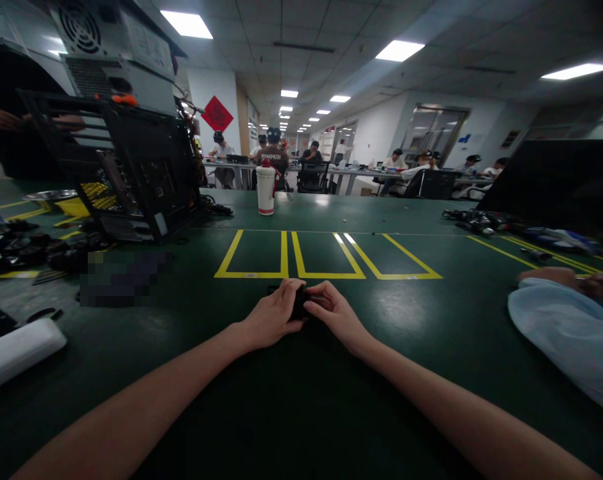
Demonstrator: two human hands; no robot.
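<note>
A small black object (pixel 299 308) is between my hands, low over the green table (pixel 406 367), just in front of the yellow taped outlines. My left hand (pixel 274 312) is closed round its left side, with the thumb below and the fingers on top. On the right side, my right hand (pixel 334 310) pinches at the object's edge with thumb and index finger. The fingers cover much of the object, and its exact kind is too dark to tell.
Black computer cases (pixel 126 167) stand at the back left, near dark cables (pixel 11 250). A white bottle (pixel 266 190) is behind the yellow outlines (pixel 331 275). At left lies a white object (pixel 21 353). Another person's sleeve (pixel 561 327) rests at right, near more cables (pixel 476 220).
</note>
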